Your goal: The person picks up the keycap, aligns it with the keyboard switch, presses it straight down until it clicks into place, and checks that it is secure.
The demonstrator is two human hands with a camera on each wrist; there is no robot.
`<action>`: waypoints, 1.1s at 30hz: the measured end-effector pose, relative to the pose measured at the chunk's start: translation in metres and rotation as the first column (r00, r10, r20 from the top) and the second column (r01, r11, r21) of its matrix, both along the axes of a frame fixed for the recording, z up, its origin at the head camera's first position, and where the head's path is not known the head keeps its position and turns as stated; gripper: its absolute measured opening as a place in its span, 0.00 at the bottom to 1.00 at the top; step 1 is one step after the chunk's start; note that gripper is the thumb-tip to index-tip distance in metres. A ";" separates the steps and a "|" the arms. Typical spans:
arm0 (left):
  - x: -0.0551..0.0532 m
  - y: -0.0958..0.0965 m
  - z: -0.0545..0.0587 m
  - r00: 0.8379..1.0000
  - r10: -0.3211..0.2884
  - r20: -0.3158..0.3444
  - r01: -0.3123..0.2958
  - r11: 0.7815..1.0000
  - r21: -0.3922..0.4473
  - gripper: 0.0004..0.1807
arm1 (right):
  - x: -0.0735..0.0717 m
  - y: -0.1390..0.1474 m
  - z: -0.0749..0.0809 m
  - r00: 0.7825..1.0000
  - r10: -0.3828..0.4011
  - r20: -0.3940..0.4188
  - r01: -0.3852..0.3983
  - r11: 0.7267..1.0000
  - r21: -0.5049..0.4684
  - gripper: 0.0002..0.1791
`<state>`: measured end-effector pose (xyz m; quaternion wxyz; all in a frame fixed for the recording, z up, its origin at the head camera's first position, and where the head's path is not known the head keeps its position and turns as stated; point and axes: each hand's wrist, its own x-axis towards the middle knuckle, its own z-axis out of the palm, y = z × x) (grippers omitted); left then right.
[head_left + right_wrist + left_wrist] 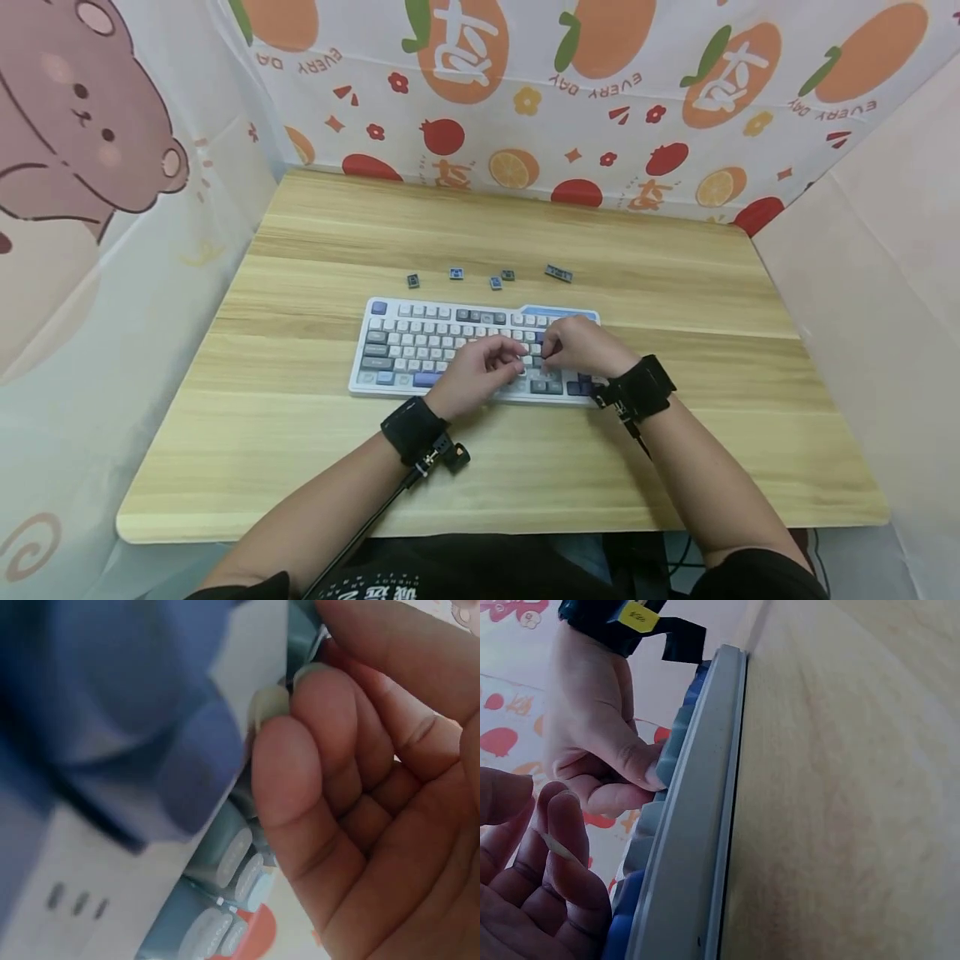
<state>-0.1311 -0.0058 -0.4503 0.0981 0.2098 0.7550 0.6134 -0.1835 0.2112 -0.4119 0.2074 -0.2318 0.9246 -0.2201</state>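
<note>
A white keyboard (411, 340) with white, grey and blue-purple keycaps lies on the wooden table. Over its right part, my right hand (581, 346) pinches a grey-green keycap (673, 754) between thumb and finger at the edge of the key rows. The right wrist view has the curled fingers (285, 769) close against the keys, with a teal keycap (301, 630) partly behind them. My left hand (483, 367) hovers above the keys just left of the right hand, fingers (574, 877) loosely curled and holding nothing. Both hands cover some of the keys.
Several small loose keycaps lie behind the keyboard, among them a dark one (412, 282), a blue one (456, 273) and a longer dark one (558, 273). A fruit-print cloth (465, 125) hangs at the table's back edge. Black wrist straps (414, 429) with cables sit on both arms.
</note>
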 end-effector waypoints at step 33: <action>0.004 -0.006 0.000 0.998 -0.064 0.012 0.065 0.991 -0.120 0.07 | -0.094 0.030 0.003 0.994 -0.102 0.042 0.093 0.978 0.184 0.21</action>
